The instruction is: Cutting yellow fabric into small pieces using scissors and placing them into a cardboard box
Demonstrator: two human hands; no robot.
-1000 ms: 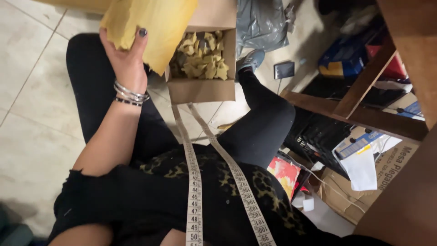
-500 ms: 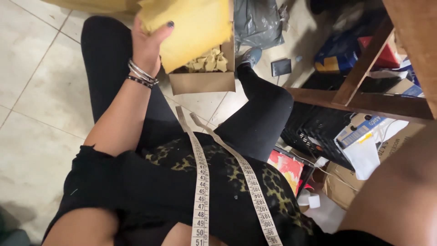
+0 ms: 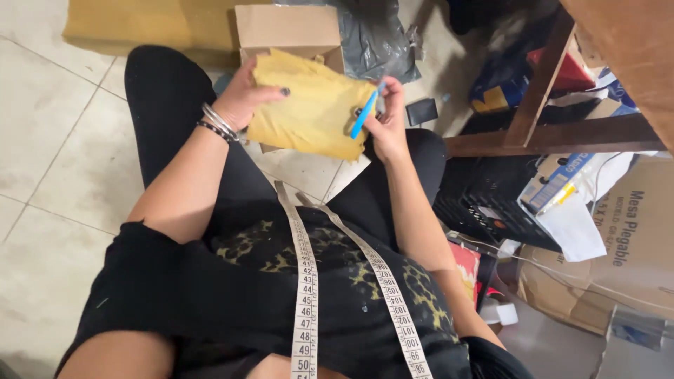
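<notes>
Two hands hold one piece of yellow fabric [image 3: 312,105] above the person's lap. The left hand [image 3: 242,98] has its fingers closed on the fabric's left edge, thumb on the front face, bracelets [image 3: 216,123] on the wrist below. The right hand [image 3: 385,116] pinches the fabric's right edge and also grips a pair of scissors with blue handles [image 3: 365,112], whose handle lies slantwise against the cloth; I cannot tell whether the blades are open. Just behind the fabric stands an open cardboard box [image 3: 288,31], its front wall hidden by the cloth. Right of the fabric, on the floor, sits a black plastic crate [image 3: 484,200] under a wooden table leg [image 3: 540,77]. Below the fabric, a white measuring tape [image 3: 305,295] hangs round the person's neck over a black top.
</notes>
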